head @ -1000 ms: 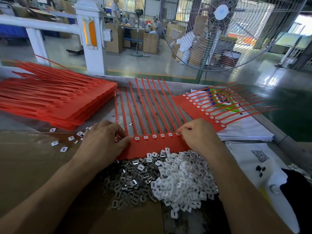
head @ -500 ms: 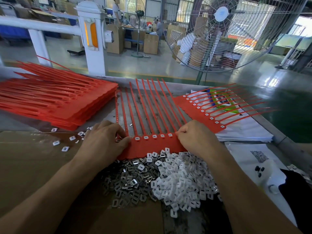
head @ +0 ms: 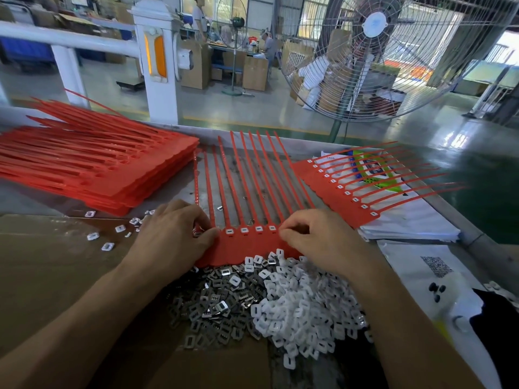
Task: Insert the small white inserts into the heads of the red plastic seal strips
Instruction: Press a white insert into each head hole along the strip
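Now my left hand [head: 171,234] presses curled fingers on the left end of the red seal strip sheet [head: 250,245], while my right hand [head: 314,237] pinches at its right-hand heads; white inserts [head: 300,310] lie heaped just below on the cardboard [head: 56,276].

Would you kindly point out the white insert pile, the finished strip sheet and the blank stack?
white insert pile [head: 303,307], head view, middle of heap.
finished strip sheet [head: 331,192], head view, its red band.
blank stack [head: 112,175], head view, top sheet.
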The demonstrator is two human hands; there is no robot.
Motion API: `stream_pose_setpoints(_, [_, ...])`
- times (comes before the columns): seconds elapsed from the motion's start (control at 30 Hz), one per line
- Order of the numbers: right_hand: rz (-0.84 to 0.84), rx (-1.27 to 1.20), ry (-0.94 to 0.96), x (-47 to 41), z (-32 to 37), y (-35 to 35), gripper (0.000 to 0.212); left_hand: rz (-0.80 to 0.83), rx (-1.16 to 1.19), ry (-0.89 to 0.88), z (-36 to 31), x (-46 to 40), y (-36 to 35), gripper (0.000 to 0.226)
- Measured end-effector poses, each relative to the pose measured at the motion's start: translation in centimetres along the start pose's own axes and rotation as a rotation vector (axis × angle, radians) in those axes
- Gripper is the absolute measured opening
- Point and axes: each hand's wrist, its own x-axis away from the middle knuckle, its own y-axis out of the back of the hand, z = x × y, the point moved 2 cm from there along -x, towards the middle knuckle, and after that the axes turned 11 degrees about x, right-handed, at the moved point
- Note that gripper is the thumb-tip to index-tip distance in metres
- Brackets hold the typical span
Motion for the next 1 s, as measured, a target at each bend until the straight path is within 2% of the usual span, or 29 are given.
stream_pose_setpoints(0.07, [0.078, -0.021, 0.006, 0.2, 0.2, -0.4, 0.016, -0.003, -0.004, -0.003, 0.0, 0.0, 0.0, 0.016])
stream_pose_setpoints(0.27, [0.103, -0.034, -0.008, 0.0, 0.4, -0.9, 0.011, -0.005, -0.001, -0.002, -0.1, 0.0, 0.0, 0.016])
stream_pose_setpoints(0.47, [0.096, -0.027, 0.009, 0.2, 0.3, -0.9, 0.010, -0.007, -0.006, -0.001, -0.1, 0.0, 0.0, 0.017])
stream_pose_setpoints(0.63, [0.076, -0.074, 0.145, 0.3, 1.1, -1.4, 0.017, -0.006, -0.007, -0.007, -0.1, 0.0, 0.0, 0.016])
stream_pose_setpoints(0.73, [0.090, -0.093, 0.191, 0.1, 1.6, -1.9, 0.008, 0.004, -0.013, -0.003, -0.1, 0.0, 0.0, 0.016])
stream_pose_setpoints(1.0, [0.068, -0.171, 0.168, 0.2, 1.3, -2.0, 0.007, 0.002, -0.015, -0.004, -0.1, 0.0, 0.1, 0.016])
